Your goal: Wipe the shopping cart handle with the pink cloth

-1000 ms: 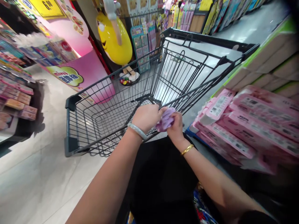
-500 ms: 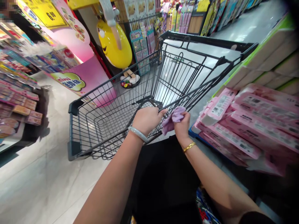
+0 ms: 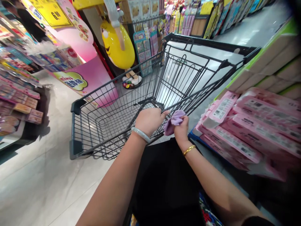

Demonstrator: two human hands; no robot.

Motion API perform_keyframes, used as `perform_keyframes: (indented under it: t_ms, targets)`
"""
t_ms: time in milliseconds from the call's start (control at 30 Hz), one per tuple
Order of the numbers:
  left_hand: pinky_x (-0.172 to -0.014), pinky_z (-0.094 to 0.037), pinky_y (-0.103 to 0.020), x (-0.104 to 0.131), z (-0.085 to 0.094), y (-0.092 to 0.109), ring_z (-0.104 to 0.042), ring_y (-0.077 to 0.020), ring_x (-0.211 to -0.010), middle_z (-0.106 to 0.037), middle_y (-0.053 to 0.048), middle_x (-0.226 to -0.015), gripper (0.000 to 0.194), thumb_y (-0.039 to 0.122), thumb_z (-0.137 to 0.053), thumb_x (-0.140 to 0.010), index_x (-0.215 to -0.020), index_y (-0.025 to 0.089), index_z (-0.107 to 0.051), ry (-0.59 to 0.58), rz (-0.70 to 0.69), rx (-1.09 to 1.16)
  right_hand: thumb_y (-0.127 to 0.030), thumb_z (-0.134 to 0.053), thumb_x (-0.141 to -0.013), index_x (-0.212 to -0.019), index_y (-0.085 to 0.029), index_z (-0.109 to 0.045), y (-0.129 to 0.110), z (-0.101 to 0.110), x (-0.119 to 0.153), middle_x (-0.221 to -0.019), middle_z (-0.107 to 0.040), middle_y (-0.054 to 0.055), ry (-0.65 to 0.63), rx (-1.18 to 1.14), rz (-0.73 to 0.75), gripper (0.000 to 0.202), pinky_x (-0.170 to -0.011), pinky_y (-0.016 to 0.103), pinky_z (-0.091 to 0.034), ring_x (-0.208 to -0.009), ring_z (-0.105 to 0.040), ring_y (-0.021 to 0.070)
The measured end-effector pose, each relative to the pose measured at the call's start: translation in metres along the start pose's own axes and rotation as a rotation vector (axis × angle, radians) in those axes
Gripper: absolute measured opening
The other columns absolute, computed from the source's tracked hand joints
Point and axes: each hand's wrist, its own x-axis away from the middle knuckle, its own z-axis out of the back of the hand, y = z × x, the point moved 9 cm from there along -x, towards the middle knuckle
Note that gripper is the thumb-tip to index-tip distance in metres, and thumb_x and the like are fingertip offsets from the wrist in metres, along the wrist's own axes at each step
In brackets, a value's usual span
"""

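A dark wire shopping cart (image 3: 77,125) stands sideways in front of me, with no goods visible in its basket. My left hand (image 3: 149,121), with a pale bangle at the wrist, is closed around the near top rail of the cart. Just right of it, my right hand (image 3: 181,129), with a gold bangle, grips a crumpled purple cloth (image 3: 175,121) beside the same rail. Whether the cloth touches the rail I cannot tell.
Pink tissue packs (image 3: 254,131) are stacked close on the right. Behind the cart stand a pink display (image 3: 91,78) and a yellow figure (image 3: 119,47). A goods shelf (image 3: 21,106) is at the left, a person (image 3: 29,22) behind it.
My right hand and the purple cloth have shifted slightly left, and the cloth is folded differently. My left hand stays on the rail. More of the person at the upper left shows.
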Motion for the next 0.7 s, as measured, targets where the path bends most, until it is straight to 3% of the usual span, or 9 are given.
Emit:
perform_keyframes:
  t_ms: [167, 367, 433, 600, 700]
  targets:
    - [-0.075, -0.047, -0.034, 0.001, 0.001, 0.0, -0.072, -0.0277, -0.086, -0.075, -0.012, -0.085, 0.073, 0.068, -0.027, -0.106, -0.089, 0.017, -0.076, 0.024, -0.008, 0.019, -0.031, -0.066, -0.076, -0.096, -0.026, -0.048, -0.022, -0.028, 0.04, -0.096, -0.056, 0.002, -0.221, -0.03, 0.152, 0.027, -0.077, 0.035, -0.051, -0.086, -0.056, 0.0208]
    - [-0.08, -0.049, -0.035, -0.001, -0.005, -0.002, -0.07, -0.0269, -0.09, -0.075, -0.012, -0.088, 0.077, 0.072, -0.025, -0.104, -0.094, 0.017, -0.077, 0.015, 0.004, 0.043, -0.032, -0.062, -0.081, -0.097, -0.027, -0.038, 0.016, -0.022, 0.035, -0.093, -0.054, 0.001, -0.102, 0.016, -0.001, 0.029, -0.074, 0.035, -0.049, -0.081, -0.054, 0.0199]
    - [-0.081, -0.049, -0.035, -0.002, -0.006, -0.003, -0.07, -0.0268, -0.09, -0.075, -0.012, -0.088, 0.078, 0.073, -0.025, -0.104, -0.094, 0.017, -0.077, 0.014, 0.016, 0.043, -0.031, -0.065, -0.079, -0.096, -0.027, -0.04, 0.009, -0.027, 0.046, -0.093, -0.055, 0.001, -0.138, 0.007, 0.002, 0.03, -0.072, 0.035, -0.049, -0.081, -0.054, 0.0196]
    - [-0.082, -0.049, -0.035, 0.0, -0.005, -0.002, -0.07, -0.0268, -0.09, -0.075, -0.011, -0.087, 0.076, 0.072, -0.025, -0.104, -0.094, 0.017, -0.077, 0.01, 0.013, 0.059, -0.028, -0.072, -0.072, -0.093, -0.027, -0.049, -0.03, -0.056, 0.081, -0.094, -0.055, 0.001, -0.418, -0.102, 0.216, 0.032, -0.075, 0.036, -0.051, -0.085, -0.055, 0.0206]
    - [-0.08, -0.05, -0.034, 0.001, -0.003, -0.001, -0.07, -0.0265, -0.09, -0.075, -0.011, -0.086, 0.075, 0.071, -0.026, -0.105, -0.094, 0.016, -0.076, 0.023, 0.0, 0.042, -0.032, -0.067, -0.074, -0.092, -0.026, -0.046, -0.003, -0.044, 0.061, -0.092, -0.053, 0.0, -0.27, -0.053, 0.096, 0.028, -0.077, 0.035, -0.049, -0.085, -0.053, 0.0199]
